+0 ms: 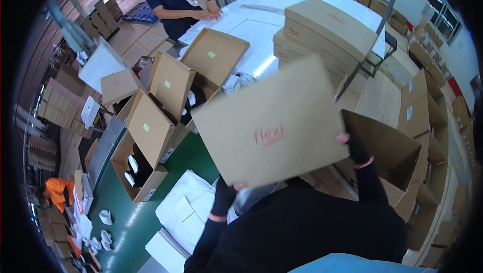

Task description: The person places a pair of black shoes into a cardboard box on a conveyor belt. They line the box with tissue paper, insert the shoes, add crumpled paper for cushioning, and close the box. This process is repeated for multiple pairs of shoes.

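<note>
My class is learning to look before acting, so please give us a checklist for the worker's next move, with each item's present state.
1. Left hand supporting the cardboard box: ok, at its lower edge.
2. Right hand supporting it: ok, at its right edge.
3. Cardboard box level: not ok, it is tilted in view.
4. Cardboard box apart from the stacked boxes: cannot tell, they overlap in this view.
5. Nearest open box on the left covered: not ok, its lid is raised and dark items show inside.
6. Green table free of loose bits: not ok, crumpled white pieces lie on it.
</note>
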Demonstrator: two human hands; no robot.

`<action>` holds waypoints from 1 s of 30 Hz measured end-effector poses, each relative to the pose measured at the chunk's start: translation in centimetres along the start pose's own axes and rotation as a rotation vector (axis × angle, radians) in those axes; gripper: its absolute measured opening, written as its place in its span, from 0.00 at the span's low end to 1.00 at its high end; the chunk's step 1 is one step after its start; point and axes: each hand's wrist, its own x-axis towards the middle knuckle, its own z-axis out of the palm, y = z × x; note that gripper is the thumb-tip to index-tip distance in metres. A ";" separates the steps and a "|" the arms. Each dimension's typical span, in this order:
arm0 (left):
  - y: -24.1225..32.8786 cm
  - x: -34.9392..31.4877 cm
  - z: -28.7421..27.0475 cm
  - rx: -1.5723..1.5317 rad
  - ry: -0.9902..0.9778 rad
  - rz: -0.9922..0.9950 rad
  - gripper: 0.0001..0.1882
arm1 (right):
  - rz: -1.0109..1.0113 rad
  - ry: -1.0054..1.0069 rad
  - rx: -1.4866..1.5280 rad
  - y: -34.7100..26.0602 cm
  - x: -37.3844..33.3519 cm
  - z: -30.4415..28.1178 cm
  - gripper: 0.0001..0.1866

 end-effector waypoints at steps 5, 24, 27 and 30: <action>16.8 16.6 6.9 0.103 0.041 0.486 0.36 | -0.225 0.307 0.096 -10.5 2.4 -8.4 0.25; 18.3 57.4 23.5 0.116 -0.413 0.259 0.42 | -0.437 0.285 -0.094 -7.1 16.5 -20.2 0.52; 18.2 56.4 21.4 0.236 -0.434 0.385 0.46 | -0.399 0.263 -0.137 -5.9 15.6 -20.4 0.55; 17.8 53.8 21.0 0.135 -0.468 0.350 0.47 | -0.375 0.272 -0.175 -3.9 14.3 -22.6 0.56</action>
